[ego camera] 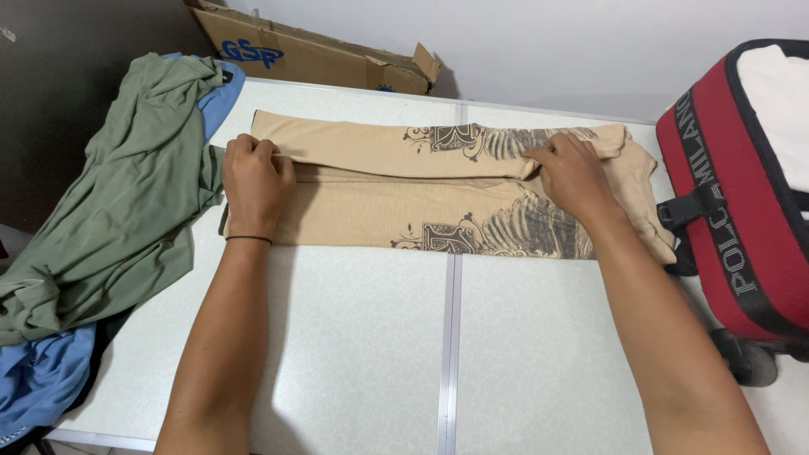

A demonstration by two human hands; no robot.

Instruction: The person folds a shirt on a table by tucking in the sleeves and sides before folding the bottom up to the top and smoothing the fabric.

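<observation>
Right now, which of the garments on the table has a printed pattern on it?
The tan folded shirt under both hands; it carries dark winged graphics. The green garment and blue garment heaped beside it are plain.

Red suitcase (742, 211) and blue cloth (38, 379), both edge-cropped

We find the folded shirt (404, 198) lying across the table (362, 354), a heap of clothes (109, 219) to its left, a suitcase (742, 194) to its right, and a cardboard box (312, 55) behind it.
</observation>
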